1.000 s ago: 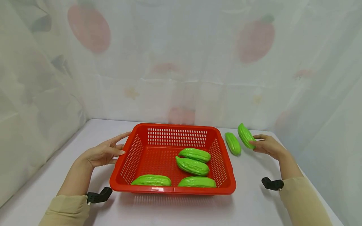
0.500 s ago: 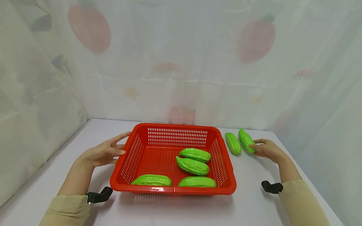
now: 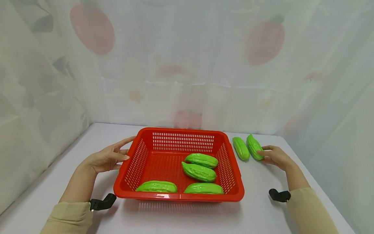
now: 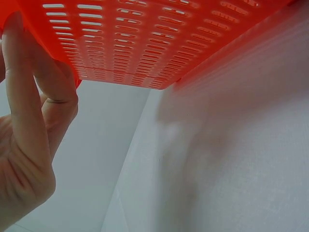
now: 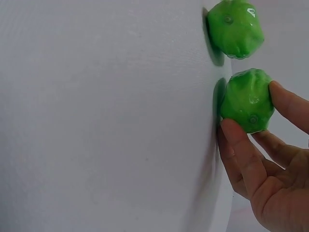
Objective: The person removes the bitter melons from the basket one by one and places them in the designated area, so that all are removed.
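Note:
In the head view my right hand (image 3: pixel 276 157) pinches the near end of a green bitter melon (image 3: pixel 253 147), at the table's far right. Thumb and fingers sit on either side of that melon (image 5: pixel 248 99) in the right wrist view, low at the table surface. Just left of it lies a second bitter melon (image 3: pixel 241 149), apart from the hand. My left hand (image 3: pixel 106 158) grips the left side of a red perforated plastic basket (image 3: pixel 210 197), fingers under the rim. Inside the basket are several bitter melons, among them one at front left (image 3: pixel 156 187).
A white table (image 3: pixel 187 217) bears everything, with a printed curtain (image 3: pixel 187 74) behind it and pale sheets along both sides. Black wrist mounts (image 3: pixel 103 202) stick out inward from both sleeves. The basket's right wall stands between its melons and the two outside.
My right hand has lowered the bitter melon from above the table to its surface, beside the other one. The left hand and the basket have stayed put.

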A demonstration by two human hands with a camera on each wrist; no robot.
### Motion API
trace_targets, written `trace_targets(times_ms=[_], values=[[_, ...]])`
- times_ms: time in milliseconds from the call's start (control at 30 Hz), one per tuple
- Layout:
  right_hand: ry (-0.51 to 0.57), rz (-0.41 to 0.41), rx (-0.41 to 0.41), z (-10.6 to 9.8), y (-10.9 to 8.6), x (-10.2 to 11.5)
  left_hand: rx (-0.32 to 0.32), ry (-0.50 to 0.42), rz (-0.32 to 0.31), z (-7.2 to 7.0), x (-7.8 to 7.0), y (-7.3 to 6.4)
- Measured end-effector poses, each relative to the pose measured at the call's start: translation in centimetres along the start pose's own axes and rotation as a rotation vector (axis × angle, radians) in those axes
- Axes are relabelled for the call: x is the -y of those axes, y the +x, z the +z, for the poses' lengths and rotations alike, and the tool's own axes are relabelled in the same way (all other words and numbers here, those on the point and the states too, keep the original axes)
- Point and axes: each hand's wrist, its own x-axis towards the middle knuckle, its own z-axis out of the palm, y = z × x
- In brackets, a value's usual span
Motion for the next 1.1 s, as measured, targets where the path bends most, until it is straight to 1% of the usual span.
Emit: trace_targets(times_ms=[167, 400, 733, 1100], values=[[0.003, 0.009, 0.001, 0.02, 0.14, -0.04, -0.009, 0.008, -0.002, 0.01, -0.01, 0.0], [0.002, 0.006, 0.023, -0.1, 0.22, 0.07, -0.01, 0.007, -0.004, -0.01, -0.01, 0.01], [0.007, -0.004, 0.03, -0.04, 0.0, 0.38, -0.012, 0.007, -0.005, 0.03, -0.04, 0.0], [-0.004, 0.005, 0.048, -0.07, -0.52, 0.72, -0.01, 0.009, -0.004, -0.01, 0.02, 0.05]])
